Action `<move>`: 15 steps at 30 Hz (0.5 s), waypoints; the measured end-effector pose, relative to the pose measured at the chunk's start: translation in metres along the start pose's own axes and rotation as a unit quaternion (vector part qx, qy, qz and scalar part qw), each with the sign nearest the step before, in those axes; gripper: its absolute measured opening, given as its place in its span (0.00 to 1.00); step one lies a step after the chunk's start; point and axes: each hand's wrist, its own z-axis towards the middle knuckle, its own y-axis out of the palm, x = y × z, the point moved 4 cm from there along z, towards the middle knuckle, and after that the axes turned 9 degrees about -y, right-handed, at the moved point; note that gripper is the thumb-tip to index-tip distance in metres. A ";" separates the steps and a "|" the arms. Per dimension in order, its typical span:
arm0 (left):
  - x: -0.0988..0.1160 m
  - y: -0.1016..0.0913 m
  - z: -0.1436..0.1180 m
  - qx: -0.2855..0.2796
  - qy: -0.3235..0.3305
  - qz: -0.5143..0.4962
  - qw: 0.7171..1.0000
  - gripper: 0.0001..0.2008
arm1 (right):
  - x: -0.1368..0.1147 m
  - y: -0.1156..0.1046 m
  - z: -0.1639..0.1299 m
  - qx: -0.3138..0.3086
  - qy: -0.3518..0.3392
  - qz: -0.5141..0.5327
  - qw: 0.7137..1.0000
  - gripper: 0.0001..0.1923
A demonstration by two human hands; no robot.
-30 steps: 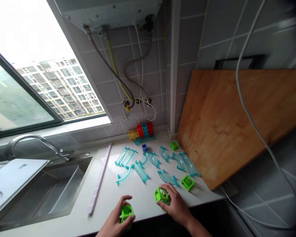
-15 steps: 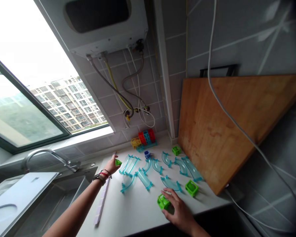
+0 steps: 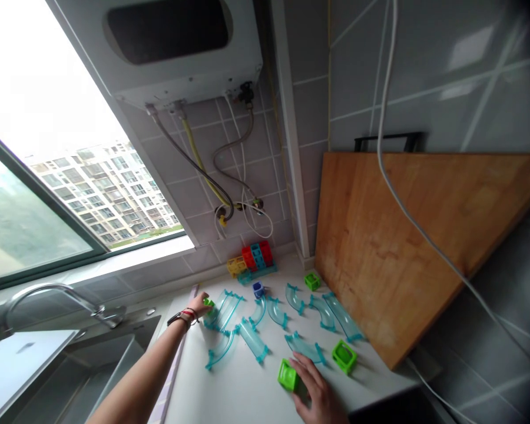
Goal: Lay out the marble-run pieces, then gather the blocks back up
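On the countertop (image 3: 221,393), we locate the sink (image 3: 92,365) at the left and the strip (image 3: 170,384) to its right. Track pieces (image 3: 252,340) occupy the middle. We find the block row (image 3: 257,255) at the back edge, behind them. One cube (image 3: 287,376) lies near the front edge, beside our right hand (image 3: 317,390); the cutting board (image 3: 401,247) stands along the right edge.
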 end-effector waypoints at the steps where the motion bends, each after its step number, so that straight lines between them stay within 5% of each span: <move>1: -0.003 0.000 0.003 -0.012 -0.007 0.001 1.000 0.18 | 0.002 0.001 -0.001 0.001 -0.004 -0.003 1.000 0.41; 9: -0.006 -0.021 0.027 -0.031 0.017 -0.028 0.999 0.18 | 0.015 0.007 -0.008 -0.011 0.009 0.018 1.000 0.43; 15: 0.055 -0.043 0.063 0.039 0.111 -0.012 0.993 0.20 | 0.021 0.012 -0.010 0.004 0.027 0.047 0.999 0.41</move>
